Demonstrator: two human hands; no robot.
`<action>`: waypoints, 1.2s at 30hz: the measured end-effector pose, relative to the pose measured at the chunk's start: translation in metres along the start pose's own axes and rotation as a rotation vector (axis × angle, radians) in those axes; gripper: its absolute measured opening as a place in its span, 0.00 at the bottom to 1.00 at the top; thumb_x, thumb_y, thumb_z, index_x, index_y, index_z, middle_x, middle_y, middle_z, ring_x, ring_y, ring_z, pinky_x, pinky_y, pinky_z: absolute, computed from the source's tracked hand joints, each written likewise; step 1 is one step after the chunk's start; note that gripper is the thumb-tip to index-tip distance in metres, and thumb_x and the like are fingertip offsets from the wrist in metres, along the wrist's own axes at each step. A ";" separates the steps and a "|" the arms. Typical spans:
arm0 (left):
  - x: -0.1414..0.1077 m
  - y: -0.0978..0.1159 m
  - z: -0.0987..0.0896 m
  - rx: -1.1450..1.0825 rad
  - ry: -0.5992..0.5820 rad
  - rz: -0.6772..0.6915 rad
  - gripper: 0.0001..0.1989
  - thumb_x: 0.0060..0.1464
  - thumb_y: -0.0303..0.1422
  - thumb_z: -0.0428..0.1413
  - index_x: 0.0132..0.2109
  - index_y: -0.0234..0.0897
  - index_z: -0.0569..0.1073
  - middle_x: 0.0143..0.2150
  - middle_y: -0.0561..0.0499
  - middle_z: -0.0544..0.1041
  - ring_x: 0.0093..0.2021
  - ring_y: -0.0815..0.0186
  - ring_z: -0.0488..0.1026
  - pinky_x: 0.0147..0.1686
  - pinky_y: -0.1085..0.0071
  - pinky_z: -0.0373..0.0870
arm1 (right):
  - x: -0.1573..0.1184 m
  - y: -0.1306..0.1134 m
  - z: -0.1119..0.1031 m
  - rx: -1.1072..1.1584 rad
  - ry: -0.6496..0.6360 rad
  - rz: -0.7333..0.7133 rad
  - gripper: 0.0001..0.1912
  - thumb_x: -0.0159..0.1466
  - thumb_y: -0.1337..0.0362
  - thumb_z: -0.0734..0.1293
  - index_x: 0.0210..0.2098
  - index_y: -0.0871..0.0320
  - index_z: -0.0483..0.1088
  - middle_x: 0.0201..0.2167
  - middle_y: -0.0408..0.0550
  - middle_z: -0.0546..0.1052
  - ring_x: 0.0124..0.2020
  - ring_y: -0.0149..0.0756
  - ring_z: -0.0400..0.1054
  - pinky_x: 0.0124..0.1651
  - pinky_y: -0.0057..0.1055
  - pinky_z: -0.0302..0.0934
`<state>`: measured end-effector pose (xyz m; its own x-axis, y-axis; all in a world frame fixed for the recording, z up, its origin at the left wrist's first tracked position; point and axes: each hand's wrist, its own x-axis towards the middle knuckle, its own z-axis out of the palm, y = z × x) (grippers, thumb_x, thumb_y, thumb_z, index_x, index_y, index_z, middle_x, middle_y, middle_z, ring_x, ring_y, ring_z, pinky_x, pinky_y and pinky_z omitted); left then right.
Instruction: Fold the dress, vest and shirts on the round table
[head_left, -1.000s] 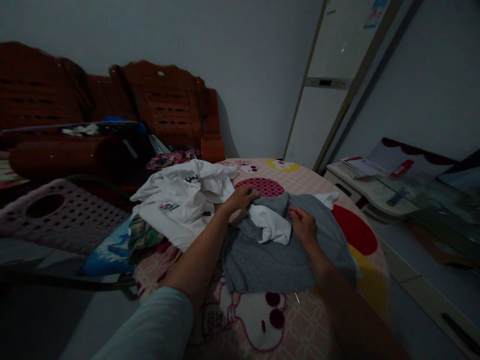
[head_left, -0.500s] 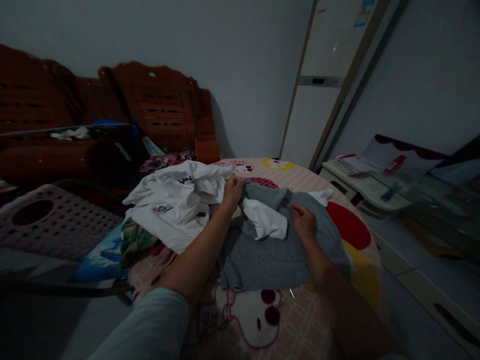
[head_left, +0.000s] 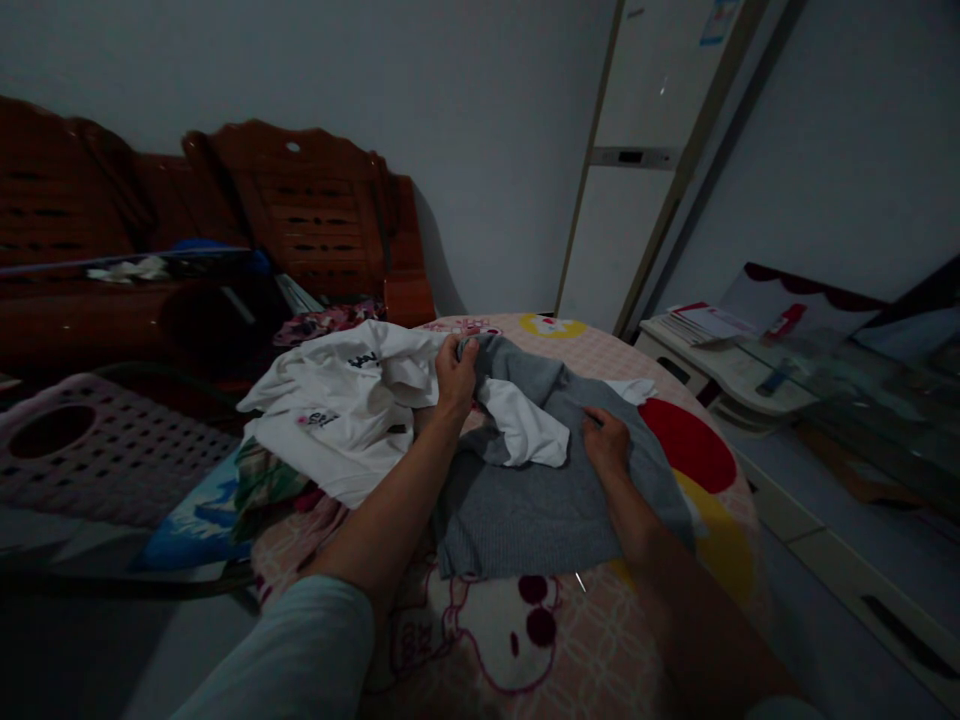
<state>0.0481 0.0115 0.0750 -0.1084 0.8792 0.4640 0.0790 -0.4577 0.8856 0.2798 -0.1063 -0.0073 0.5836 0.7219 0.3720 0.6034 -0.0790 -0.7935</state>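
A grey knitted garment (head_left: 525, 515) with white sleeve-like parts (head_left: 529, 425) lies spread on the round table (head_left: 600, 640), which has a pink patterned cloth. My left hand (head_left: 456, 370) is closed on the garment's upper left edge and lifts it a little. Over the garment's right part is my right hand (head_left: 606, 440), its fingers pinched at the grey fabric. Left of the grey garment, a crumpled white shirt (head_left: 337, 410) with dark lettering rests on the table, touching a green plaid cloth (head_left: 262, 475).
Wooden chairs (head_left: 300, 210) stand behind at the left, with a pink perforated basket (head_left: 112, 450) in front of them. A tall white cabinet-like unit (head_left: 622, 220) stands at the back. To the right is a white stand (head_left: 735, 370) with papers and a glass top.
My left hand has risen slightly, pulling the grey garment's upper left edge up and smoothing it. My right hand has hardly moved. The view has shifted a little.
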 end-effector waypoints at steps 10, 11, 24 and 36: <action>-0.024 0.047 0.002 -0.147 -0.538 0.341 0.10 0.55 0.39 0.56 0.33 0.37 0.69 0.60 0.42 0.73 0.58 0.56 0.70 0.57 0.60 0.64 | 0.002 -0.001 -0.002 0.122 0.100 0.012 0.20 0.57 0.60 0.61 0.42 0.61 0.78 0.45 0.57 0.81 0.50 0.50 0.73 0.57 0.46 0.64; -0.033 0.050 0.007 -0.108 -0.712 0.372 0.09 0.54 0.38 0.58 0.33 0.36 0.70 0.59 0.42 0.75 0.57 0.56 0.71 0.57 0.61 0.64 | 0.002 -0.001 -0.003 0.137 0.124 0.015 0.20 0.58 0.59 0.61 0.42 0.61 0.78 0.45 0.57 0.81 0.50 0.50 0.73 0.56 0.46 0.64; -0.043 0.022 0.025 0.277 -0.907 0.129 0.10 0.56 0.33 0.55 0.31 0.31 0.77 0.28 0.51 0.78 0.30 0.69 0.73 0.32 0.75 0.65 | -0.009 -0.023 0.000 0.092 -0.165 -0.519 0.24 0.61 0.53 0.68 0.53 0.59 0.75 0.53 0.56 0.78 0.55 0.49 0.70 0.61 0.48 0.61; -0.052 0.004 0.032 0.473 -1.226 0.288 0.17 0.53 0.33 0.62 0.51 0.37 0.79 0.45 0.51 0.82 0.45 0.63 0.76 0.44 0.75 0.66 | -0.006 -0.013 0.006 -0.013 -0.118 -0.440 0.23 0.59 0.66 0.61 0.52 0.57 0.75 0.49 0.53 0.80 0.50 0.47 0.72 0.58 0.46 0.65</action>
<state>0.0857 -0.0318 0.0542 0.9003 0.4250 0.0938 0.3076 -0.7740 0.5535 0.2647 -0.1054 -0.0023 0.2053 0.7618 0.6144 0.7870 0.2447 -0.5663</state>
